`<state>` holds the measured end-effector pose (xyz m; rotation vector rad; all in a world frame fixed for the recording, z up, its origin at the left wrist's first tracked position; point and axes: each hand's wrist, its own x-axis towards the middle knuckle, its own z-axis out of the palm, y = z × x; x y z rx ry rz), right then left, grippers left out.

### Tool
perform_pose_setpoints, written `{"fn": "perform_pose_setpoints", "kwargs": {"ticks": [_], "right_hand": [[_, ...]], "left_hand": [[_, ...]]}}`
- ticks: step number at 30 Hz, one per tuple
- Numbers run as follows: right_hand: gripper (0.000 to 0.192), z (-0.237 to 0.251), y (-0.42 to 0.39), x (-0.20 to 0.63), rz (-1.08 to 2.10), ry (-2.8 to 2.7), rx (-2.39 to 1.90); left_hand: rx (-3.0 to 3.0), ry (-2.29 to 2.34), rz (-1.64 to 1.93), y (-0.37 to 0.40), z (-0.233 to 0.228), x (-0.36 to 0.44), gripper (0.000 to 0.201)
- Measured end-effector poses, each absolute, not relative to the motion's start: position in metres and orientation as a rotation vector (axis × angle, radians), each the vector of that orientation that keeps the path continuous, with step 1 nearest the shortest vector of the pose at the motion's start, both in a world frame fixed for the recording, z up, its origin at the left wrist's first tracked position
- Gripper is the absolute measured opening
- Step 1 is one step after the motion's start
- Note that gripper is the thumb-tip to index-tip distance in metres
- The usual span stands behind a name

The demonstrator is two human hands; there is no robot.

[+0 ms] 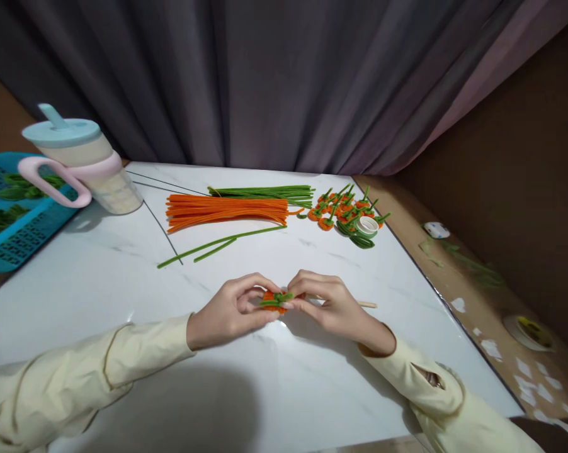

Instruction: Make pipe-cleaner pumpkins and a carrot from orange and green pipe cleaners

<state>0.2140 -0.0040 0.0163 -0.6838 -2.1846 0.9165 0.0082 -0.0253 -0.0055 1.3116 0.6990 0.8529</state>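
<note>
Between the fingertips of my left hand (232, 308) is a small round orange pipe-cleaner piece (269, 296). Green pipe-cleaner strips (277, 301) lie across its top. My right hand (329, 302) is closed, pinching the right end of the green strips between thumb and fingers. A thin wooden stick (368, 304) shows beyond that hand; its other end is hidden there, so I cannot tell whether it is held. Farther back lie a bundle of orange pipe cleaners (227, 211), a bundle of green ones (265, 191) and loose green stems (218, 245).
Several finished orange pieces with green stems (326, 223) cluster at the back right, beside a white-and-green tape roll (367, 226). A tumbler (109, 182) with a pink handle and a blue basket (19, 242) stand at left. Paper scraps (490, 348) lie right of the white tabletop (170, 402).
</note>
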Motion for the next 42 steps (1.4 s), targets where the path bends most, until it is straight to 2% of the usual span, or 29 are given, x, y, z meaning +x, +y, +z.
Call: {"fn": "perform_pose_setpoints", "kwargs": {"ticks": [6, 9, 13, 16, 20, 27, 31, 34, 37, 42], "right_hand": [[0.013, 0.012, -0.012, 0.209, 0.712, -2.193, -0.657], [0.012, 0.012, -0.014, 0.208, 0.712, -2.179, -0.681], [0.010, 0.020, -0.012, 0.214, 1.033, -2.062, -0.891], [0.023, 0.027, -0.009, 0.217, 1.437, -1.856, -1.084], [0.039, 0.029, -0.011, 0.212, 1.888, -1.643, -1.139], [0.044, 0.031, -0.018, 0.204, 2.024, -1.485, -1.135], [0.040, 0.030, -0.021, 0.203, 1.910, -1.516, -1.218], [0.027, 0.029, -0.025, 0.201, 1.699, -1.666, -1.260], [0.016, 0.028, -0.028, 0.201, 1.381, -1.876, -1.237], [0.016, 0.018, -0.031, 0.203, 0.754, -2.137, -0.960]], "left_hand": [[1.360, 0.779, 0.952, -0.024, -0.005, 0.009, 0.014], [1.394, 0.817, 0.989, -0.024, -0.003, 0.010, 0.012], [1.473, 0.817, 1.058, -0.025, -0.002, 0.009, 0.011], [1.617, 0.835, 1.128, -0.025, -0.004, 0.007, 0.011], [1.975, 0.776, 1.237, -0.025, -0.008, 0.004, 0.018], [2.397, 0.637, 1.229, -0.028, -0.013, -0.001, 0.029], [2.428, 0.658, 1.214, -0.029, -0.013, -0.001, 0.028], [2.358, 0.638, 1.243, -0.030, -0.012, 0.001, 0.027], [2.250, 0.658, 1.254, -0.030, -0.010, 0.004, 0.026], [1.938, 0.805, 1.137, -0.028, -0.001, 0.007, 0.017]]}}
